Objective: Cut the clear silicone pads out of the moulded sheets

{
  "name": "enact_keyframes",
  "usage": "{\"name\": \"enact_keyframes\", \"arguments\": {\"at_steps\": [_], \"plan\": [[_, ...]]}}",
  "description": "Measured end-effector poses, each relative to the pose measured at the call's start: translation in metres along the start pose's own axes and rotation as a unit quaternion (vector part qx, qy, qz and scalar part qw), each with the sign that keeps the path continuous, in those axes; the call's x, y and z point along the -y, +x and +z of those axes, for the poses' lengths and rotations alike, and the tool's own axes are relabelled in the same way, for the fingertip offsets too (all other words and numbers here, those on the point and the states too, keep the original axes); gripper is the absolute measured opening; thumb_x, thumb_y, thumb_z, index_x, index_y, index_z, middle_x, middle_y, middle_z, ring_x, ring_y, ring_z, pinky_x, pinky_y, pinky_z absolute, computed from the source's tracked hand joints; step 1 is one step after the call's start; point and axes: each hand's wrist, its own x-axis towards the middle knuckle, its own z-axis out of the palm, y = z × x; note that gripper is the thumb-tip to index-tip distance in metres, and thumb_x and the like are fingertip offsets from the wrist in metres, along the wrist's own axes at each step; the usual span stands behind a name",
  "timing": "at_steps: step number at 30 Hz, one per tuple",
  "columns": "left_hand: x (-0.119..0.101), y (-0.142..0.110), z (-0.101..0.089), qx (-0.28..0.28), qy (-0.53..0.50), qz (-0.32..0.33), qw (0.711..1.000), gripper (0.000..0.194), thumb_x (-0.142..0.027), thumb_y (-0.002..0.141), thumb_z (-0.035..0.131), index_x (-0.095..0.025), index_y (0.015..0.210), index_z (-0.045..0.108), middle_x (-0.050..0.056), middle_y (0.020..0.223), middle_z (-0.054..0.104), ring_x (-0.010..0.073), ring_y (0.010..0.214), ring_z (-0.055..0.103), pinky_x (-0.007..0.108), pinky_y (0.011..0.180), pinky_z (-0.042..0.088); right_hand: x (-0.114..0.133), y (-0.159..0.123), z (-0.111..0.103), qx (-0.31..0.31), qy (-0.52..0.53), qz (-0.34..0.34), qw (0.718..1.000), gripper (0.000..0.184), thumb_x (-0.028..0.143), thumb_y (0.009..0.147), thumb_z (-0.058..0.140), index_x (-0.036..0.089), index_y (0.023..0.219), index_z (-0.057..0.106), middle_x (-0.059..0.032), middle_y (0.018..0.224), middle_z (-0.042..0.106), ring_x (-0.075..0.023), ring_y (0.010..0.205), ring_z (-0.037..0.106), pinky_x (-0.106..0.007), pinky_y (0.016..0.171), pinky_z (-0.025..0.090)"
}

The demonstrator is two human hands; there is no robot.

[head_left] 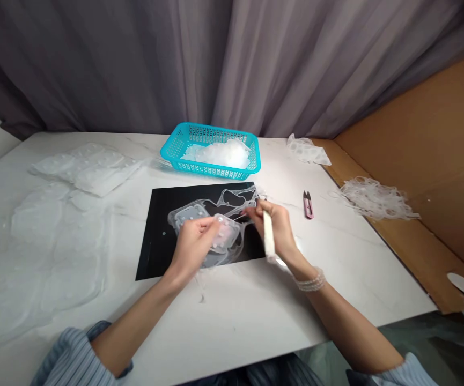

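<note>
A black mat [160,252] lies in the middle of the white table [256,316]. On it rests a clear, floppy silicone sheet with moulded pads [189,214] and loose trimmed edge strips [234,197]. My left hand [193,247] pinches one translucent pad [226,235] of the sheet, fingers closed on it. My right hand [278,228] is closed round a white pen-like knife [269,236], its tip at the strip just right of that pad. A bead bracelet sits on the right wrist.
A turquoise basket [175,147] with clear pieces stands behind the mat. Clear silicone sheets [89,169] lie at the left. Pink thread snips [308,205] lie right of the mat. A heap of trimmed strips [374,198] rests on brown cardboard [436,161].
</note>
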Motion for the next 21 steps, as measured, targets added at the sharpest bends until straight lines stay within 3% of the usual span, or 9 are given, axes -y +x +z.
{"name": "enact_keyframes", "arguments": {"at_steps": [3,6,9,12,14,15,17,19,21], "plan": [[-0.003,-0.005,-0.009,-0.076,-0.053,0.010,0.996,0.026,-0.039,0.077,0.072,-0.015,0.070,0.070,0.001,0.068,0.066,0.0152,0.067,0.060,0.025,0.062,0.048,-0.010,0.004,-0.011,-0.030,-0.020,0.023,0.999,0.040,0.037,0.081,0.064,0.023,0.061,0.032,0.0031,0.058,0.044,-0.0186,0.067,0.062,-0.025,0.056,0.037],[-0.007,-0.008,-0.014,-0.110,-0.097,0.022,0.989,0.026,-0.040,0.077,0.073,-0.014,0.076,0.070,0.001,0.073,0.067,0.0142,0.071,0.060,0.024,0.064,0.049,-0.015,0.007,-0.017,-0.032,-0.026,0.028,0.999,0.039,0.038,0.084,0.061,0.023,0.062,0.032,0.0010,0.060,0.050,-0.0204,0.071,0.065,-0.026,0.055,0.037],[-0.013,-0.009,-0.014,-0.083,-0.140,0.021,0.987,0.026,-0.038,0.078,0.073,-0.014,0.087,0.072,0.003,0.084,0.070,0.0137,0.077,0.062,0.024,0.069,0.051,-0.012,0.008,-0.020,-0.045,-0.110,0.009,0.993,0.038,0.038,0.087,0.059,0.023,0.061,0.034,0.0018,0.056,0.049,-0.0165,0.059,0.057,-0.027,0.053,0.033],[-0.016,-0.010,-0.012,-0.027,-0.173,-0.003,0.984,0.023,-0.034,0.080,0.072,-0.015,0.094,0.073,0.005,0.094,0.071,0.0148,0.082,0.065,0.024,0.071,0.052,0.003,0.004,-0.019,-0.114,-0.215,-0.039,0.969,0.039,0.038,0.088,0.061,0.023,0.061,0.037,0.0010,0.056,0.054,-0.0141,0.054,0.048,-0.029,0.055,0.032],[-0.016,-0.011,-0.011,0.009,-0.186,-0.021,0.982,0.022,-0.032,0.082,0.070,-0.016,0.097,0.073,0.006,0.099,0.072,0.0176,0.088,0.066,0.026,0.073,0.053,0.016,-0.002,-0.015,-0.135,-0.170,-0.056,0.974,0.039,0.038,0.088,0.062,0.023,0.062,0.037,-0.0030,0.069,0.066,-0.0153,0.061,0.053,-0.030,0.059,0.037],[-0.016,-0.012,-0.010,0.027,-0.191,-0.027,0.981,0.023,-0.032,0.083,0.070,-0.017,0.099,0.073,0.007,0.100,0.072,0.0191,0.091,0.067,0.027,0.074,0.054,0.023,-0.006,-0.012,-0.112,-0.112,-0.049,0.986,0.039,0.038,0.087,0.064,0.023,0.063,0.036,-0.0047,0.077,0.070,-0.0162,0.066,0.056,-0.030,0.062,0.040],[-0.016,-0.013,-0.009,0.059,-0.198,-0.033,0.978,0.023,-0.032,0.084,0.068,-0.017,0.101,0.074,0.008,0.100,0.072,0.0215,0.095,0.068,0.029,0.077,0.054,0.033,-0.013,-0.006,-0.007,0.035,-0.001,0.999,0.038,0.036,0.085,0.067,0.023,0.066,0.036,-0.0064,0.088,0.073,-0.0179,0.075,0.062,-0.030,0.067,0.044],[-0.016,-0.014,-0.009,0.077,-0.204,-0.036,0.975,0.023,-0.030,0.084,0.067,-0.017,0.102,0.074,0.009,0.102,0.072,0.0230,0.097,0.068,0.029,0.077,0.055,0.037,-0.017,0.000,0.092,0.157,0.054,0.982,0.040,0.035,0.083,0.069,0.023,0.068,0.034,-0.0064,0.092,0.074,-0.0189,0.081,0.065,-0.030,0.068,0.046],[-0.017,-0.014,-0.009,0.084,-0.212,-0.044,0.973,0.024,-0.028,0.085,0.066,-0.017,0.104,0.073,0.009,0.104,0.072,0.0240,0.098,0.068,0.030,0.077,0.055,0.038,-0.020,0.004,0.123,0.225,0.087,0.963,0.043,0.033,0.082,0.070,0.023,0.068,0.030,-0.0058,0.094,0.074,-0.0191,0.084,0.066,-0.029,0.069,0.046]]}}
